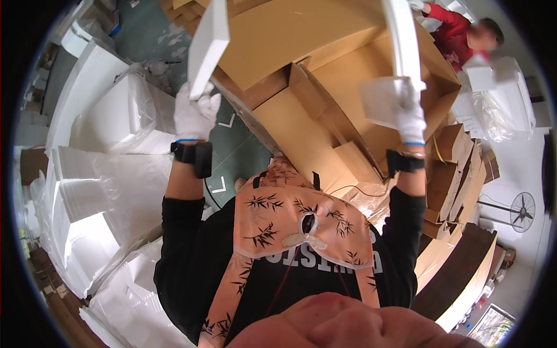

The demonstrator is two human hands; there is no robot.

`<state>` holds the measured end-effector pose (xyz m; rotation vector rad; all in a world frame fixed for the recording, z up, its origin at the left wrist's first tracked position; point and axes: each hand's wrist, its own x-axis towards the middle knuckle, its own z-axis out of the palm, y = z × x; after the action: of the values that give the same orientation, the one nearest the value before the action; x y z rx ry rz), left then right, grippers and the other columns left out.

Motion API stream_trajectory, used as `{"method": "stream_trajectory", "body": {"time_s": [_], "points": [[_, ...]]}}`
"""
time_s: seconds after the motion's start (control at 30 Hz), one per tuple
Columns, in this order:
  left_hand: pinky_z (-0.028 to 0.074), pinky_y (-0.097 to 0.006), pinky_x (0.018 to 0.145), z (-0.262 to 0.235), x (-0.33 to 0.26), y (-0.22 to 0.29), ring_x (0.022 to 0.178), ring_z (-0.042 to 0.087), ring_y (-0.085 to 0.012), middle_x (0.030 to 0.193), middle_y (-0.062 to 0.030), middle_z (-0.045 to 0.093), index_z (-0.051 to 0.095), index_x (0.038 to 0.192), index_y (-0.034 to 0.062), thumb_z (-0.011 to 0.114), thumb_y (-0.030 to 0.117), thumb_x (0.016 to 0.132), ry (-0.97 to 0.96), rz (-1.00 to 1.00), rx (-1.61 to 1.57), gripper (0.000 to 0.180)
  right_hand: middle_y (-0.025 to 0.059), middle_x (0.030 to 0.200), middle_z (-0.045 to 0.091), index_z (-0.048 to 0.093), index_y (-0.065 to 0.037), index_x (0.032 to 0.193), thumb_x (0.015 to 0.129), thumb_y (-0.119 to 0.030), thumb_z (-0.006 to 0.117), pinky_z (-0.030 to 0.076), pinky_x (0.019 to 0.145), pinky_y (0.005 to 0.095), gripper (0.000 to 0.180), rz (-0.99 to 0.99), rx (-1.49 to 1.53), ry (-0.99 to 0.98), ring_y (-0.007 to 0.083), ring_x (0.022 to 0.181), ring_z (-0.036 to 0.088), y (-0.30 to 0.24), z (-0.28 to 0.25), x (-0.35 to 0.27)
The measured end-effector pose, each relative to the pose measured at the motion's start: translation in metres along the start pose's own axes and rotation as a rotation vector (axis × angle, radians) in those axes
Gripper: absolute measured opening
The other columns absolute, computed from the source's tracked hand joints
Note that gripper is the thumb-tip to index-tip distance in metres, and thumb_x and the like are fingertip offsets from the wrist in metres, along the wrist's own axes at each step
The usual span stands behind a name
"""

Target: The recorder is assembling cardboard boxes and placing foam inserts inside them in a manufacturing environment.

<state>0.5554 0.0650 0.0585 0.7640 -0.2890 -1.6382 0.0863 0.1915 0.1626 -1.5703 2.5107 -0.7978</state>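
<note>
My left hand [197,113], in a white knit glove, is closed round the lower end of a white foam board [209,46] that points up and away from me. On the right, my gloved right hand [409,116] grips the near end of a second long white foam board [403,43]. A pale, see-through flat piece [378,103] shows beside that hand; motion blur hides whether my fingers touch it. Between and beyond both hands stands a large brown cardboard box [261,43], its flaps raised and a cardboard divider [333,107] inside.
White foam sheets in plastic wrap [110,185] are stacked at my left. Folded cardboard [455,168] stands at the right, with a fan [522,210] behind it. A person in red [455,35] is at the far right, near wrapped white blocks [493,98].
</note>
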Motion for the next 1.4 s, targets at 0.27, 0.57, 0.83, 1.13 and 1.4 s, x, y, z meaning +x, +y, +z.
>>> {"method": "stream_trajectory", "body": {"time_s": [0.27,0.57,0.83,1.13,1.4], "points": [[0.054,-0.028,0.054,0.083,0.01,-0.082,0.062,0.061,-0.0131,0.08,-0.0039,0.065,0.061,0.108,0.001,0.044,0.028,0.103,-0.211,-0.33,-0.064,0.032,0.0253,0.137,0.056,0.026,-0.014,0.156,0.09,-0.037,0.055,0.043,0.107,0.0446,0.075,-0.207,-0.112,-0.328,0.0419,0.128,0.054,-0.06,0.192,0.047],[0.053,-0.025,0.05,0.117,0.019,-0.156,0.058,0.057,-0.0131,0.078,-0.004,0.061,0.058,0.103,0.0085,0.048,0.029,0.103,-0.49,-0.672,0.143,0.023,0.0238,0.126,0.064,0.032,-0.016,0.154,0.094,-0.057,0.049,0.048,0.1,0.0473,0.075,-0.324,-0.115,-0.433,0.0419,0.116,0.061,-0.019,0.211,0.047],[0.057,-0.025,0.057,0.091,0.009,-0.148,0.053,0.051,-0.0116,0.084,-0.0056,0.062,0.057,0.107,0.0067,0.048,0.032,0.104,-0.424,-0.735,0.091,0.027,0.0206,0.111,0.07,0.062,-0.01,0.123,0.091,-0.042,0.051,0.052,0.091,0.047,0.046,0.008,-0.117,-0.141,0.0382,0.105,0.067,-0.075,0.128,0.014],[0.058,-0.035,0.072,0.128,-0.043,-0.114,0.069,0.064,-0.0157,0.097,-0.0086,0.068,0.055,0.133,-0.0031,0.064,0.027,0.098,-0.882,-0.326,0.537,0.046,0.0162,0.108,0.072,0.066,-0.013,0.126,0.093,-0.015,0.059,0.054,0.087,0.0357,0.035,0.076,0.105,0.312,0.0303,0.101,0.071,0.046,0.006,-0.067],[0.056,-0.037,0.08,0.204,-0.046,-0.129,0.089,0.069,-0.0315,0.107,-0.0094,0.073,0.063,0.124,0.0079,0.071,0.024,0.088,-1.498,0.714,1.452,0.039,0.0149,0.096,0.07,0.071,-0.014,0.115,0.075,0.001,0.055,0.054,0.083,0.0451,0.045,0.093,-0.3,-0.016,0.037,0.094,0.066,0.069,-0.004,-0.238]]}}
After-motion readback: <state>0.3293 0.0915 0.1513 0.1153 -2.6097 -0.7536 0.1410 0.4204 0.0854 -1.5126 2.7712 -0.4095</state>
